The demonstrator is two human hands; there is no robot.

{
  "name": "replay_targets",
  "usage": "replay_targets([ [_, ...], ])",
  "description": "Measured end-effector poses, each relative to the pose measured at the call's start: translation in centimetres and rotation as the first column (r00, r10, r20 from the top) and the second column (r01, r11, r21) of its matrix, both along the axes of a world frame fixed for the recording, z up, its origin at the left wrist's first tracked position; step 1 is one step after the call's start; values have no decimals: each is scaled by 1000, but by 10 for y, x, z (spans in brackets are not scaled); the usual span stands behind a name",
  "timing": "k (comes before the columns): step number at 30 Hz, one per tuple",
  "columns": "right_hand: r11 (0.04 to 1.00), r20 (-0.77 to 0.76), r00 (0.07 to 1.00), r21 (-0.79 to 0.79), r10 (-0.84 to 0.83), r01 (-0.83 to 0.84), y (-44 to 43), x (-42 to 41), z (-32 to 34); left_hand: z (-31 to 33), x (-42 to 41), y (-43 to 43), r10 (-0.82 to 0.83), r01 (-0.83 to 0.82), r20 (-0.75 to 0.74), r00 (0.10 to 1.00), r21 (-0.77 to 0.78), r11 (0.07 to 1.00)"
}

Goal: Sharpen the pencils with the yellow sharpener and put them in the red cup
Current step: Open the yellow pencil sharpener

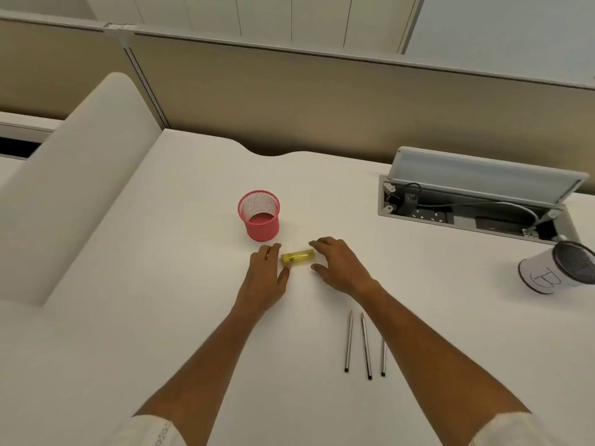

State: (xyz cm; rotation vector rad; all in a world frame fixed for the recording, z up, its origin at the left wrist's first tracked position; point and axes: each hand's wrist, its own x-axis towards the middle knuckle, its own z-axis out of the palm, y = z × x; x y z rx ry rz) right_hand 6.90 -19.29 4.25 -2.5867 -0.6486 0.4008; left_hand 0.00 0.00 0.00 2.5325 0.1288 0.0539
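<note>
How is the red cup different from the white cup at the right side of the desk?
The red cup stands upright; the white cup is tilted or on its side, its mouth facing the camera. The red cup is bare mesh; the white cup has a paper wrap with a handwritten mark. The red cup is beside the hands; the white cup is far right. Both look empty.

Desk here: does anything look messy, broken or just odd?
Mostly tidy. The one oddity: the cable hatch at the desk's back right is propped open, showing sockets and a cable. A second cup leans near the right edge.
</note>
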Motion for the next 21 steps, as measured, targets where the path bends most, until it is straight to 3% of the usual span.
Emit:
replay_targets([
  [11, 996, 57, 996, 66, -67, 64, 0, -18, -14, 1, -10, -11, 18, -19, -15, 1000, -86, 996],
  [21, 961, 195, 975, 273, -102, 46, -41, -50, 19, 37, -30, -28, -58, 86, 131, 990, -223, 971],
])
